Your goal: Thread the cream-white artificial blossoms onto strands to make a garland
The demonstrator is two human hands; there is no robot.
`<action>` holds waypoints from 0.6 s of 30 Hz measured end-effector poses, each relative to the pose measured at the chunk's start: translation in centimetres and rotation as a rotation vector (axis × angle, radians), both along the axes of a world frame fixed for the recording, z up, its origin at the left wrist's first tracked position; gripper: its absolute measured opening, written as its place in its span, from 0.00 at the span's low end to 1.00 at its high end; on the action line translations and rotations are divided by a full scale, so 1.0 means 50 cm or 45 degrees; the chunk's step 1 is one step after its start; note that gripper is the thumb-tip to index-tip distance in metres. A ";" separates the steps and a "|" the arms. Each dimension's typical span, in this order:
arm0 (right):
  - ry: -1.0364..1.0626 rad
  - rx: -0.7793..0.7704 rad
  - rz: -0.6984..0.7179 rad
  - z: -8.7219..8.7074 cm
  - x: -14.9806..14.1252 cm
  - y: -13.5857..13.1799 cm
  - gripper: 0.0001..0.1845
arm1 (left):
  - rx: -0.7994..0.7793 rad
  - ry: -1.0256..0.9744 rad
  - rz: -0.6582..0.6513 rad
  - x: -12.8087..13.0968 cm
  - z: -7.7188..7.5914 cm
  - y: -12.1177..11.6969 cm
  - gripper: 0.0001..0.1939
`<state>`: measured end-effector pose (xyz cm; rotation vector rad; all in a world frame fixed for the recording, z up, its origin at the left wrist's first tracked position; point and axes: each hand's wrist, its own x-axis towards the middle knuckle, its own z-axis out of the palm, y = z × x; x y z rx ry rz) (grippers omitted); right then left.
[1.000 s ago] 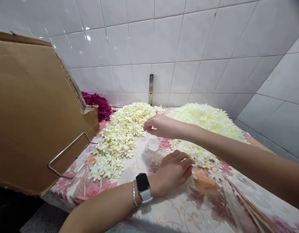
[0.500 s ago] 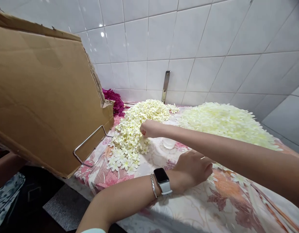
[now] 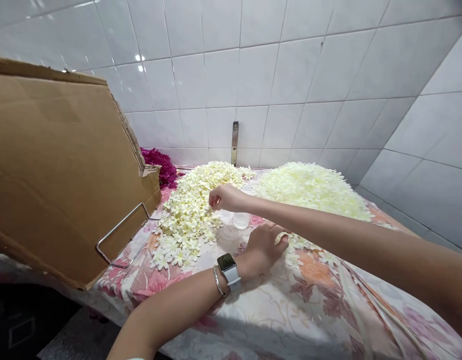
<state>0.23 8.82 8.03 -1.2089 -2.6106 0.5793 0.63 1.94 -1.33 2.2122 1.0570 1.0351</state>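
Note:
My right hand [image 3: 228, 198] reaches across from the right, fingers curled closed at the edge of a heap of small cream-white flowers [image 3: 193, 192]. Whatever lies in its fingertips is hidden. Wearing a white-strapped smartwatch [image 3: 228, 269] and a silver bracelet [image 3: 218, 281], my left arm comes in from below. My left hand [image 3: 264, 248] is closed low over the cloth under my right forearm. Pale petals show at its thumb, but what it grips is too covered to name. Between the hands and the heaps stands a small translucent cup [image 3: 241, 220].
A larger heap of pale white-green petals [image 3: 313, 187] lies right. Magenta flowers [image 3: 159, 166] sit behind a cardboard box [image 3: 62, 175] with a wire frame [image 3: 122, 227] beside it. Loose strands [image 3: 377, 300] lie on the floral cloth [image 3: 291, 310]. A metal bracket [image 3: 235, 142] stands against the tiled wall.
The view has swung right, so everything sits further left. My left hand has turned slightly, showing pale petals at its thumb. My right hand stays closed by the flower heap.

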 end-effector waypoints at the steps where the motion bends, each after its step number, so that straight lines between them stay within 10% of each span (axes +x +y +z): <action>1: 0.057 0.008 0.003 0.002 0.002 -0.004 0.03 | -0.028 -0.032 0.002 0.000 0.000 0.001 0.06; 10: 0.495 -0.107 -0.297 0.070 0.191 -0.058 0.08 | -0.528 -0.632 -0.015 -0.002 0.024 0.002 0.09; 18: 0.359 -0.385 -0.487 0.011 0.332 -0.138 0.12 | -1.254 -1.099 -0.182 0.015 0.040 -0.005 0.14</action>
